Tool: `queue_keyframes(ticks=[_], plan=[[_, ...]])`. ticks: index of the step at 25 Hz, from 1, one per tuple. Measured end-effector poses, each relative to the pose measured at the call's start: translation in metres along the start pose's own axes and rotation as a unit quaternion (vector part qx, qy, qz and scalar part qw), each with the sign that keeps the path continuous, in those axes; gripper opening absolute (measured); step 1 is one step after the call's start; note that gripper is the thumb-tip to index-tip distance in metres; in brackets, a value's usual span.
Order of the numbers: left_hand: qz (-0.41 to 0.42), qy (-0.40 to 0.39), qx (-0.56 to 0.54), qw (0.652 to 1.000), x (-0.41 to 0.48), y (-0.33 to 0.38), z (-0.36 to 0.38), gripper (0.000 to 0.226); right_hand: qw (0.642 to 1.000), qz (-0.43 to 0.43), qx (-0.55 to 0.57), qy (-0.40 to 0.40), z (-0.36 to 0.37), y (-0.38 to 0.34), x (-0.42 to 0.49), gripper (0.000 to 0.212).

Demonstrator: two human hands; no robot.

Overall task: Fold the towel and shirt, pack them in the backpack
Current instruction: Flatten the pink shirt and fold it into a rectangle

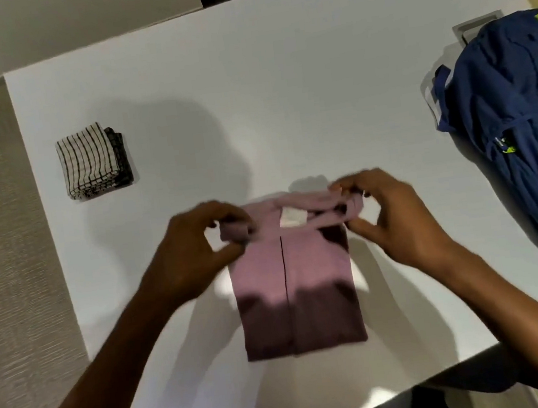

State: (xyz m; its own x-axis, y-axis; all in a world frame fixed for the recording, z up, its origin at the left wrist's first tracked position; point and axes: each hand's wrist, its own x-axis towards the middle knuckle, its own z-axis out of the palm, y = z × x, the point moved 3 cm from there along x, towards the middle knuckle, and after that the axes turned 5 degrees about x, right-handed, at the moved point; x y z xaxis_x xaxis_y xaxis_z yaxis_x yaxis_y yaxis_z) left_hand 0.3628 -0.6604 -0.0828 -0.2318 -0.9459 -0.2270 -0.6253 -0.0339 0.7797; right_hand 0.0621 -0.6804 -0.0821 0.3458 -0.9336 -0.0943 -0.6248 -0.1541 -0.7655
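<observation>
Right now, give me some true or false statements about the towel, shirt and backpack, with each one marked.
1. The striped towel lies folded on the table's left side. True.
2. The left hand and right hand both pinch the pink shirt's far end. True.
3. The blue backpack lies at the table's right side. True.
4. The shirt is inside the backpack. False: it lies on the table.
5. The towel touches the shirt. False: they lie apart.

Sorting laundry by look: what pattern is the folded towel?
The towel is white with thin dark stripes; head view.
</observation>
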Motion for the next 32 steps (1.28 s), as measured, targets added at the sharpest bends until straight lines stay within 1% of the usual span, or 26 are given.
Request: queue_keyframes(ticks=[3, 5, 6, 8, 9, 12, 14, 16, 18, 19, 20, 22, 24, 25, 26, 28, 30, 32], plan=[[0.064, -0.025, 0.024, 0.997, -0.064, -0.018, 0.042, 0.023, 0.997, -0.017, -0.051, -0.048, 0.032, 0.01, -0.071, 0.029], [0.102, -0.047, 0.093, 0.989, -0.095, -0.035, 0.077, 0.018, 0.993, -0.024, -0.101, -0.063, 0.054, 0.018, -0.106, 0.034], [0.11, -0.051, 0.128, 0.984, -0.106, -0.045, 0.092, 0.019, 0.99, -0.031, -0.121, -0.065, 0.064, 0.022, -0.119, 0.03], [0.112, -0.046, 0.156, 0.98, -0.122, -0.064, 0.115, 0.019, 0.987, -0.042, -0.143, -0.064, 0.08, 0.027, -0.137, 0.022], [0.119, -0.042, 0.162, 0.979, -0.127, -0.071, 0.123, 0.018, 0.985, -0.045, -0.155, -0.063, 0.086, 0.03, -0.144, 0.023], [0.156, -0.032, 0.192, 0.968, -0.139, -0.081, 0.138, 0.021, 0.978, -0.031, -0.192, -0.072, 0.102, 0.041, -0.163, 0.036], [0.181, -0.033, 0.21, 0.96, -0.144, -0.083, 0.144, 0.017, 0.975, -0.027, -0.207, -0.081, 0.113, 0.047, -0.173, 0.04], [0.196, -0.043, 0.232, 0.952, -0.15, -0.085, 0.149, 0.014, 0.968, -0.023, -0.223, -0.109, 0.124, 0.052, -0.181, 0.043], [0.197, -0.064, 0.237, 0.949, -0.156, -0.083, 0.149, 0.019, 0.958, -0.024, -0.244, -0.147, 0.128, 0.053, -0.187, 0.038], [0.19, -0.071, 0.225, 0.953, -0.157, -0.077, 0.147, 0.025, 0.958, -0.024, -0.244, -0.15, 0.125, 0.048, -0.187, 0.035], [0.178, -0.063, 0.201, 0.961, -0.155, -0.066, 0.145, 0.028, 0.964, -0.019, -0.23, -0.133, 0.119, 0.041, -0.183, 0.034], [0.144, 0.009, 0.154, 0.978, -0.133, -0.038, 0.146, 0.028, 0.984, -0.009, -0.174, -0.048, 0.111, 0.024, -0.159, 0.037], [0.081, 0.092, 0.143, 0.982, -0.097, -0.017, 0.156, 0.041, 0.988, 0.012, -0.144, 0.048, 0.115, 0.015, -0.121, 0.043], [0.05, 0.111, 0.136, 0.983, -0.079, -0.014, 0.166, 0.046, 0.986, 0.036, -0.147, 0.072, 0.126, 0.016, -0.103, 0.046], [0.03, 0.113, 0.133, 0.984, -0.063, -0.015, 0.176, 0.049, 0.984, 0.064, -0.147, 0.073, 0.139, 0.018, -0.089, 0.05], [0.005, 0.108, 0.158, 0.981, -0.046, -0.028, 0.197, 0.055, 0.984, 0.102, -0.142, 0.041, 0.168, 0.031, -0.075, 0.057], [-0.023, 0.112, 0.162, 0.98, -0.048, -0.041, 0.207, 0.059, 0.981, 0.105, -0.16, 0.023, 0.184, 0.043, -0.078, 0.06], [-0.071, 0.128, 0.152, 0.978, -0.055, -0.05, 0.208, 0.059, 0.982, 0.108, -0.154, 0.033, 0.187, 0.046, -0.082, 0.059]])
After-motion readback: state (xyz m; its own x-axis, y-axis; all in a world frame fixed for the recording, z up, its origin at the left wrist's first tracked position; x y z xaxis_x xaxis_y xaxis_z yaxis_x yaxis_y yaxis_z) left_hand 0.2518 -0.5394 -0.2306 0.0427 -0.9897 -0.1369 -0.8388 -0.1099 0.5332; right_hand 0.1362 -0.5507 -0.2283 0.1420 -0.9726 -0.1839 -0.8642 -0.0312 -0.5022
